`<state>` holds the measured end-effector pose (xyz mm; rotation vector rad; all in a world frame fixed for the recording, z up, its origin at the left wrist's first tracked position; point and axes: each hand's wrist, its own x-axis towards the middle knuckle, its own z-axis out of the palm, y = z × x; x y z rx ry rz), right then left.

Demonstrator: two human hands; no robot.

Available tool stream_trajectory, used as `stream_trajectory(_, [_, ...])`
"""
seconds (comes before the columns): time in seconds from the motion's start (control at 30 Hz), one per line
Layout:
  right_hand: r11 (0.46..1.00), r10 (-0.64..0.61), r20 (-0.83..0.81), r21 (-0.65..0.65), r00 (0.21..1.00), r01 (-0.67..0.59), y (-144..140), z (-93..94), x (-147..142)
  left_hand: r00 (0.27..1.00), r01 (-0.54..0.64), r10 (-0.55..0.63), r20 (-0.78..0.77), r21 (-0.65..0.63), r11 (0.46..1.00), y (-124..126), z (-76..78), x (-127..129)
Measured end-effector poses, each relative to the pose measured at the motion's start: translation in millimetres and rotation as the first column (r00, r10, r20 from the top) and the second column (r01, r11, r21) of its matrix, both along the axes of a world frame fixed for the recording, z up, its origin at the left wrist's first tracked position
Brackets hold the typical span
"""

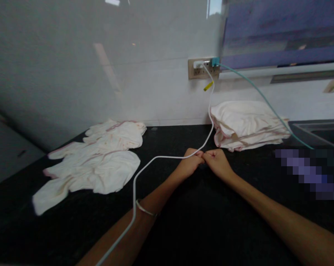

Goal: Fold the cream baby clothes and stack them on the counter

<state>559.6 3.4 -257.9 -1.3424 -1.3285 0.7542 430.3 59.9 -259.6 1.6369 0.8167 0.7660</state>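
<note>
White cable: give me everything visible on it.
The white cable is thin, smooth and plastic-looking. It starts at a white plug in the wall socket, carries a small yellow tag just below, hangs down the wall beside the folded cloth stack, then runs slack across the black counter. It reaches the left hand, which meets the right hand fist to fist, loops left, and crosses the left forearm toward the bottom edge. Its far end is out of view.

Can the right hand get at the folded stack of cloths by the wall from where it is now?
Probably yes. The right hand rests closed on the black counter just short of the folded cloth stack, with bare counter between. The white cable runs off to its left, not across that path.
</note>
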Motion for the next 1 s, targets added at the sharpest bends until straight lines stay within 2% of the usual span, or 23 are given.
stream_trajectory(0.17, [0.999, -0.046, -0.005, -0.027, 0.999, 0.046, -9.3, 2.6, -4.6, 0.997, 0.012, -0.011, -0.073, 0.020, 1.000, -5.7, 6.0, -1.3])
stream_trajectory(0.3, [0.997, -0.075, 0.002, -0.032, 0.997, 0.075, -11.9, 4.6, -6.6, 0.997, 0.032, -0.031, -0.067, 0.009, 0.999, -5.8, 6.9, -1.4])
stream_trajectory(0.5, [0.998, -0.049, 0.006, -0.041, 0.999, 0.050, -10.0, 5.0, -3.8, 0.997, 0.063, -0.062, -0.039, 0.033, 0.997, -7.3, 6.4, -2.3])
stream_trajectory(0.73, [0.996, -0.036, -0.016, -0.085, 0.999, 0.034, -9.0, 6.5, -2.5, 0.999, 0.010, -0.011, -0.047, -0.019, 1.000, -9.1, 8.8, -0.4])
stream_trajectory(1.0, [0.997, -0.029, -0.033, -0.065, 0.999, 0.027, -7.7, 3.8, -2.2, 0.999, 0.022, -0.021, -0.036, 0.016, 1.000, -7.3, 5.7, -2.3])
